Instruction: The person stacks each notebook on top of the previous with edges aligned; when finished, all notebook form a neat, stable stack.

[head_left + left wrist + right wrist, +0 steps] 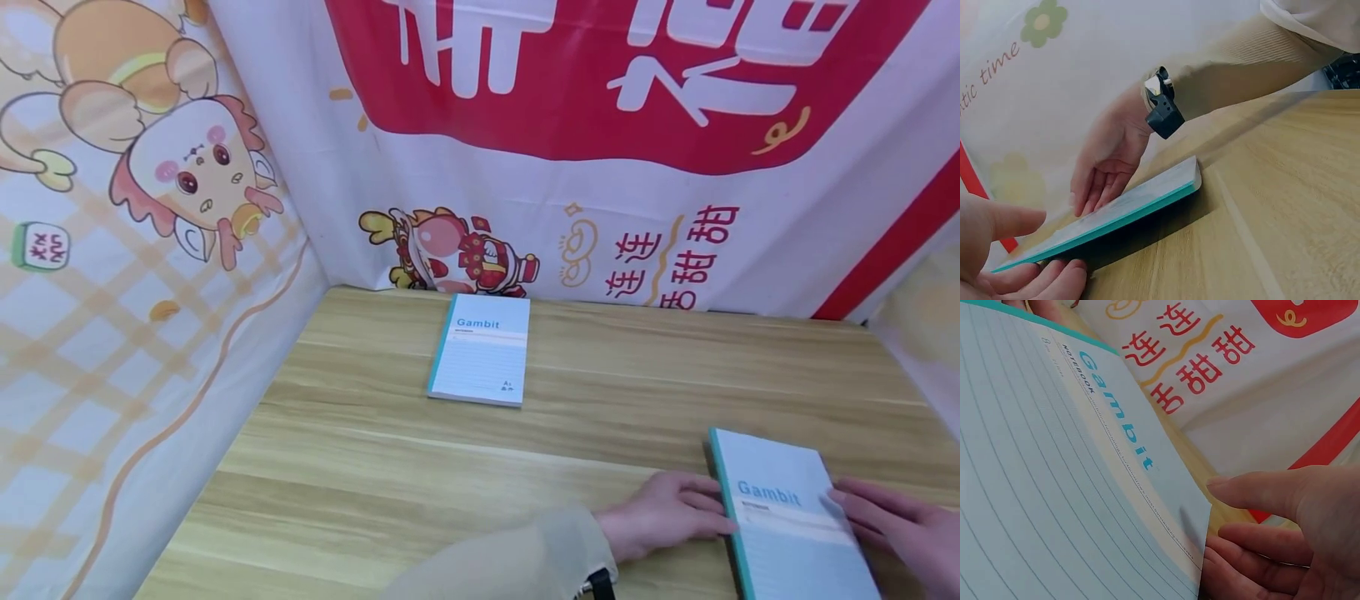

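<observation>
A pale blue and white Gambit notebook (798, 517) with a teal spine is at the front right of the table. Along its spine lies my left hand (663, 517); in the left wrist view the fingertips (1066, 281) are under the edge and the thumb stands off the cover. That view shows the spine side tilted above the wood, with a dark shadow beneath. By the opposite edge is my right hand (911, 529), its thumb (1247, 490) just off the notebook's corner and its other fingers low against the side, their tips partly hidden.
A second Gambit notebook (480, 354) lies flat near the back of the wooden table (360, 467). Printed cloths hang along the left side (142, 350) and the back (570, 183). A black device (1165, 115) is strapped at the right wrist.
</observation>
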`<state>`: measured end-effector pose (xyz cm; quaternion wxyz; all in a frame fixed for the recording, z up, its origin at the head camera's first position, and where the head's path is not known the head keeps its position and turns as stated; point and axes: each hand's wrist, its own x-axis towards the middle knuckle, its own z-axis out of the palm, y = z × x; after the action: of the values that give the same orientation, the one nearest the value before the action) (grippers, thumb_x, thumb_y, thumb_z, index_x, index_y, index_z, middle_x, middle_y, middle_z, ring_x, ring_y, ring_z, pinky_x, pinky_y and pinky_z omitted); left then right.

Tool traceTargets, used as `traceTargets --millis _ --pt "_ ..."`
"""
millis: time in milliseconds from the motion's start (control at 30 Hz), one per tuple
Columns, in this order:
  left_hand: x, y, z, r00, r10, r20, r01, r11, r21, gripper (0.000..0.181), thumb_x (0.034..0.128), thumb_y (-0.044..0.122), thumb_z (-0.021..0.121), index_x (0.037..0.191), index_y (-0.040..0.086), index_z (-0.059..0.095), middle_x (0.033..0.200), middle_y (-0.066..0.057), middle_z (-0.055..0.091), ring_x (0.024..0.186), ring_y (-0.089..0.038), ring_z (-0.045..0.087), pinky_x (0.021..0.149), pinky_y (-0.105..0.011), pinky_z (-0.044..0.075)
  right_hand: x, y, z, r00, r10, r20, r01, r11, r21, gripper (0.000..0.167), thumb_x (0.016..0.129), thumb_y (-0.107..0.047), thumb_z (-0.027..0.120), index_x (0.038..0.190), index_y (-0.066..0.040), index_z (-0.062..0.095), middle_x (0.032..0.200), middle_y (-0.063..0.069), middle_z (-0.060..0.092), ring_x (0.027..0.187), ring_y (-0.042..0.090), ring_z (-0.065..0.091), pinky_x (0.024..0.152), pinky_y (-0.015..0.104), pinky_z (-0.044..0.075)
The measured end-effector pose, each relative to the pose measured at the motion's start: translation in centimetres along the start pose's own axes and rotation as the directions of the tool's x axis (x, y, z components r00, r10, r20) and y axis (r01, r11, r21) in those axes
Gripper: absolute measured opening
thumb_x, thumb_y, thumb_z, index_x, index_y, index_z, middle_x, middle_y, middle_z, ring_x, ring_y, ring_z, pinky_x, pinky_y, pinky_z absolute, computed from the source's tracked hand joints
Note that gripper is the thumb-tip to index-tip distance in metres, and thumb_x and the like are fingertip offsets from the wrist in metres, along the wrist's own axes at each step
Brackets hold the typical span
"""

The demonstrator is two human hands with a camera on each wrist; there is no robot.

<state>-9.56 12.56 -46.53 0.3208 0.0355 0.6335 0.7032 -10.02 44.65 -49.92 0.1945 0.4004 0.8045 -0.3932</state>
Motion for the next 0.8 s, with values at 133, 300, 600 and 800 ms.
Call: traceTargets --millis 133,300,600,800 --pt "0.2 0.0 -0.1 0.999 -0.002 -0.044 0.0 0.999 -0.047 0.049 0.0845 -0.009 0.075 0.128 0.01 0.065 0.089 -0.004 0.073 0.077 -0.021 0.072 0.071 -0.032 0.061 -0.7 -0.2 0.4 0.998 -0.066 0.004 0.066 0.997 0.025 0.102 0.086 -0.07 0.065 0.157 -0.004 0.033 0.137 0.025 0.056 0.115 0.045 0.062 0.103 0.076 0.023" --pt "0.5 -0.1 -0.5 0.995 0.016 -0.096 -0.021 0.998 -0.054 0.052 0.0827 -0.013 0.075 0.128 0.012 0.064 0.088 -0.004 0.072 0.073 -0.024 0.072 0.067 -0.035 0.062 -1.0 -0.5 0.8 0.994 -0.108 0.028 0.106 0.992 0.068 0.107 0.082 -0.072 0.068 0.156 -0.003 0.035 0.123 0.023 0.068 0.098 0.036 0.071 0.104 0.076 0.023" --pt "0.6 0.1 -1.3 0.993 0.016 -0.121 -0.025 0.997 -0.078 0.06 0.0794 -0.02 0.072 0.126 0.017 0.063 0.089 -0.004 0.067 0.067 -0.026 0.069 0.06 -0.039 0.062 -1.2 -1.4 1.3 0.989 -0.145 0.04 0.141 0.986 0.083 0.111 0.078 -0.076 0.069 0.157 -0.007 0.033 0.123 0.018 0.069 0.104 0.034 0.07 0.105 0.073 0.027" --pt "0.6 0.1 -1.3 0.989 0.033 -0.146 -0.04 0.998 -0.043 0.062 0.0772 -0.021 0.072 0.123 0.02 0.064 0.089 0.0 0.065 0.061 -0.025 0.067 0.055 -0.039 0.061 -1.1 -1.1 1.5 0.983 -0.176 0.042 0.172 0.981 0.089 0.107 0.081 -0.072 0.07 0.157 -0.007 0.034 0.133 0.019 0.063 0.116 0.037 0.064 0.104 0.072 0.03"
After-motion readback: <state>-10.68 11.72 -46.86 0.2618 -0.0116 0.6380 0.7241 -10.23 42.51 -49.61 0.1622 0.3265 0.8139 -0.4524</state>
